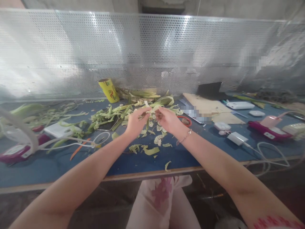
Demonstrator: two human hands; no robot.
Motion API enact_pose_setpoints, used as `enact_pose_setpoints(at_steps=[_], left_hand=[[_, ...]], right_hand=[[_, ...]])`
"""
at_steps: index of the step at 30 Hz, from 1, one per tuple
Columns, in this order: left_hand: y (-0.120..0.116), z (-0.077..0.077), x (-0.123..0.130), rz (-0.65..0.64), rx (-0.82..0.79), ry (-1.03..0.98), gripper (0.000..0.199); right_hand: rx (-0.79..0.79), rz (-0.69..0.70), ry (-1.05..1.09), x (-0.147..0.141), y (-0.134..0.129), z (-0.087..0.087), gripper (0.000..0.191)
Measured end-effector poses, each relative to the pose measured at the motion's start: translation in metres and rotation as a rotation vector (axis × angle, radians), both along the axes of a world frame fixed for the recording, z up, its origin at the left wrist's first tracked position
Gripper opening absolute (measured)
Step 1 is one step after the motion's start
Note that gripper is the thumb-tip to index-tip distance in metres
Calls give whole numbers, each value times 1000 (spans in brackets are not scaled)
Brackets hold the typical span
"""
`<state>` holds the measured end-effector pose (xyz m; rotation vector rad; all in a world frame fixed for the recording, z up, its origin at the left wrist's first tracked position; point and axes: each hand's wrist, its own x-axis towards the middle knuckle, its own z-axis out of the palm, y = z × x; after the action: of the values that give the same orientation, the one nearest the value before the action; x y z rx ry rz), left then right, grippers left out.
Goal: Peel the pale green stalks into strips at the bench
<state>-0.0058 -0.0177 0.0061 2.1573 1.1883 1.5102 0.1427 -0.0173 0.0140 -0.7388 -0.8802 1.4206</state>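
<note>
At the near edge, the person's pale, pink-patterned clothing (162, 194) is seen below the blue tabletop (186, 162). Peeled green scraps (152, 151) are strewn between the forearms, some close to the edge. A purple power strip (14, 154) and pale cables are laid at the far left; at the right, a white charger (238, 139) is placed near a second purple strip (270, 131).

Beyond the scraps, both hands are brought close together over a pale leafy piece (153, 114). The left hand (136, 122) is held with index finger and thumb curved and slightly parted; the right hand (168, 119), with a bracelet (184, 137) at its wrist, is held with fingers curled inward. Whether the piece is pinched by either cannot be told.

Around and behind the hands, green stalks (106, 117) are heaped. Brown sheets (209, 109) are spread to the right. Farther back, a yellow cylinder (109, 90) is tilted, its mouth open; its contents cannot be made out. The table is backed by a perforated metal panel (95, 47), with a grey wall (226, 14) behind.
</note>
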Motion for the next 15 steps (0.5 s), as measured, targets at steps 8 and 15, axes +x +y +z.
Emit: enact_pose_setpoints(at_steps=[8, 15], left_hand=[[3, -4, 0, -57, -5, 6, 25], [2, -3, 0, -86, -36, 36, 23]], right_hand=[[332, -232, -293, 4, 10, -9, 19], [470, -319, -583, 14, 5, 0, 13]])
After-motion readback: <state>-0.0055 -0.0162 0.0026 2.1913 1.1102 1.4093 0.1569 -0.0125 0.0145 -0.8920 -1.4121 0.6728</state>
